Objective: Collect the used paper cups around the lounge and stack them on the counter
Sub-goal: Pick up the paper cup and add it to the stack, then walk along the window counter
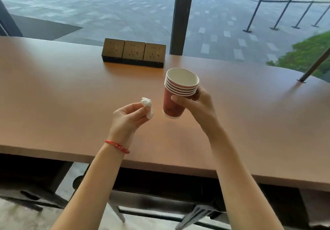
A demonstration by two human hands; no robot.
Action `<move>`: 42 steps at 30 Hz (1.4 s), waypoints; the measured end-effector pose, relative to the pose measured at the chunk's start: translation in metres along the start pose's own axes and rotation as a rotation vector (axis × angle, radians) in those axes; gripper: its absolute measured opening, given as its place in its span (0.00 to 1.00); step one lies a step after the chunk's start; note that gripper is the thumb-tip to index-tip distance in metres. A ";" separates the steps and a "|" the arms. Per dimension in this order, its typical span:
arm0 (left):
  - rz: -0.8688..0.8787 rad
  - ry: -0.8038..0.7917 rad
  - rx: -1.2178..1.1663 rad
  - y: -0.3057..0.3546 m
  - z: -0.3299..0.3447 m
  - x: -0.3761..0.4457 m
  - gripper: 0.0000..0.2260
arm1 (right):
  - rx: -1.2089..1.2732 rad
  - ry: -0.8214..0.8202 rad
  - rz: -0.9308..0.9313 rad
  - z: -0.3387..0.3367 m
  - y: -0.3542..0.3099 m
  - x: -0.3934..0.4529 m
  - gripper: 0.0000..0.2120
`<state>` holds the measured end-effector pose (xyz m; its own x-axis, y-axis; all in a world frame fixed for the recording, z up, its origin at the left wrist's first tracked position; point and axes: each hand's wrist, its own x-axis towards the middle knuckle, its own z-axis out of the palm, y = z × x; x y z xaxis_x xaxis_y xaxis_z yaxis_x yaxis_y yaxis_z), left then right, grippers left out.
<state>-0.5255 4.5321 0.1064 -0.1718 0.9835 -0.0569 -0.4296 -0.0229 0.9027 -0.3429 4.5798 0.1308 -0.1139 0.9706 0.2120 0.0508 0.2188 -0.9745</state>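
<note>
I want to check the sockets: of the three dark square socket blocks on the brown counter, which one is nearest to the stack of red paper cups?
The rightmost dark square socket block; it sits just behind the stack of red paper cups.

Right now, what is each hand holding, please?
Left hand: pinches a crumpled tissue.
Right hand: grips the stack of paper cups.

Red paper cups (175, 94), nested, tilted (five rims)
</note>
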 end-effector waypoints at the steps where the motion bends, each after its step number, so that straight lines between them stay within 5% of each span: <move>1: -0.011 -0.024 -0.001 -0.002 0.007 0.001 0.02 | 0.005 0.029 0.010 -0.008 0.000 -0.007 0.26; 18: -0.180 -0.400 0.112 -0.069 0.149 -0.063 0.08 | -0.034 0.480 0.064 -0.150 -0.008 -0.166 0.21; 26: -0.303 -0.634 0.232 -0.134 0.248 -0.161 0.02 | -0.132 0.765 0.067 -0.245 -0.023 -0.297 0.26; 42: -0.406 -1.156 0.515 -0.239 0.410 -0.350 0.05 | -0.165 1.403 0.168 -0.356 -0.029 -0.541 0.25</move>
<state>0.0012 4.2665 0.0852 0.8459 0.4954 -0.1976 0.1558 0.1250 0.9799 0.0699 4.0843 0.0713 0.9623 0.2572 0.0884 0.0896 0.0069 -0.9959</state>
